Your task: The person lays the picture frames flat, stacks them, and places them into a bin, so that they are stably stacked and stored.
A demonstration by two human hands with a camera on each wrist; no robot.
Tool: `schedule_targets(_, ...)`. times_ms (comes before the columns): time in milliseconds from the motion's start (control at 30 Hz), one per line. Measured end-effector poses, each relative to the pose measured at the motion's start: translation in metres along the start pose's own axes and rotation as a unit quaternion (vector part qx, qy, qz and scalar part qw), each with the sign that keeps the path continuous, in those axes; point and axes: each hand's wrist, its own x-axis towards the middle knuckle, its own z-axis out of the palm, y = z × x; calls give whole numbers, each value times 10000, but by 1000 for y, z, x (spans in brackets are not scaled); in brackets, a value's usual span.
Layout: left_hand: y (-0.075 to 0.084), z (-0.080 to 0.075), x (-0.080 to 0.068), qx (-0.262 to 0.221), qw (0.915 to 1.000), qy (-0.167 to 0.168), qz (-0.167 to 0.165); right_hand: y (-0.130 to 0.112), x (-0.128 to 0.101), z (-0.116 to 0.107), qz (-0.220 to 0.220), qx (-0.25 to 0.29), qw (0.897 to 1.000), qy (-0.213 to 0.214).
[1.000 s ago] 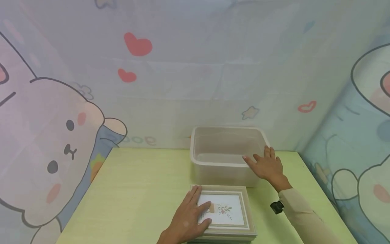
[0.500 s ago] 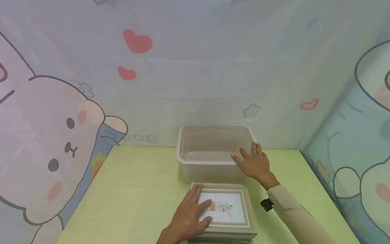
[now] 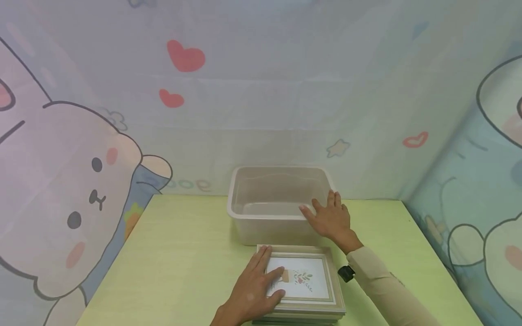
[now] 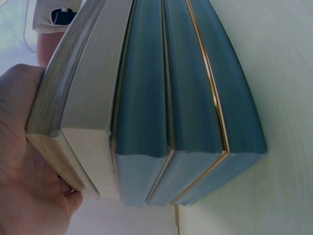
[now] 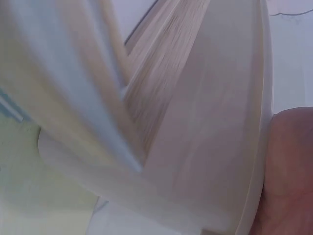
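Note:
My left hand [image 3: 254, 287] rests on the top picture frame [image 3: 303, 280] of a stack, fingers stretched along its left side. A small plant print shows inside that wood-toned frame. Seen from the side in the left wrist view, the stack has a pale frame [image 4: 95, 73] under the wood-toned one, then several teal frames [image 4: 142, 98]. Behind it stands a whitish plastic bin [image 3: 277, 231] with nothing visible in it. My right hand [image 3: 330, 219] lies against the bin's right rim, fingers extended. The right wrist view shows the palm [image 5: 291, 166] at the bin's wall; the frames there are blurred.
The pale green table [image 3: 183, 253] extends to the left and right of the bin and stack. A printed cloth backdrop [image 3: 261, 99] hangs just behind the table's far edge, close to the bin. A dark device [image 3: 346, 273] sits at my right wrist.
The bin has slid left along the table, with my right hand moving along at its right rim. My left hand and the stack of frames have stayed in place.

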Motion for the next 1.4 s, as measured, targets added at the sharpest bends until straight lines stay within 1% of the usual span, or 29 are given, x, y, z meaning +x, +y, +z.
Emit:
schedule_targets(133,0,1,-1,32,9999,105,53,-5,0,3,-30,-56,10000,27)
schedule_targets(300,1,-1,-1,-46,10000,-3,14,-7,0,4,5,-36,10000,55)
schedule_targets(467,2,-2,0,-59,10000,53,31,-7,-2,1,34,137,9999,23)
schedule_targets(567,3,0,1,-171,9999,-20,8,-2,-6,-2,86,328,9994,58)
schedule_targets(700,4,0,3,-297,9994,-130,-94,5,-14,-9,55,640,9976,262)
schedule_targets(833,1,-2,2,-473,9985,-172,-232,10,-29,-9,-159,959,9934,600)
schedule_targets(933,-1,-3,0,-632,9976,-81,-279,14,-47,-3,-277,1271,9878,860)
schedule_targets(1067,0,0,-2,-820,9960,261,-227,21,-72,5,-225,1792,9772,1114)
schedule_targets(1133,0,2,-3,-985,9941,357,-264,24,-82,10,-134,2092,9710,1148)
schedule_targets(1200,-1,4,-5,-1237,9910,346,-380,28,-91,16,11,2420,9642,1081)
schedule_targets(1233,-1,5,-6,-1400,9886,308,-463,30,-95,18,100,2588,9602,1046)
schedule_targets(1300,-2,6,-7,-1836,9805,188,-672,33,-101,23,309,2952,9504,932)
schedule_targets(1367,-2,8,-7,-2260,9701,129,-879,36,-106,28,497,3248,9406,850)
schedule_targets(1400,-3,8,-6,-2493,9633,112,-991,37,-109,31,585,3379,9359,803)
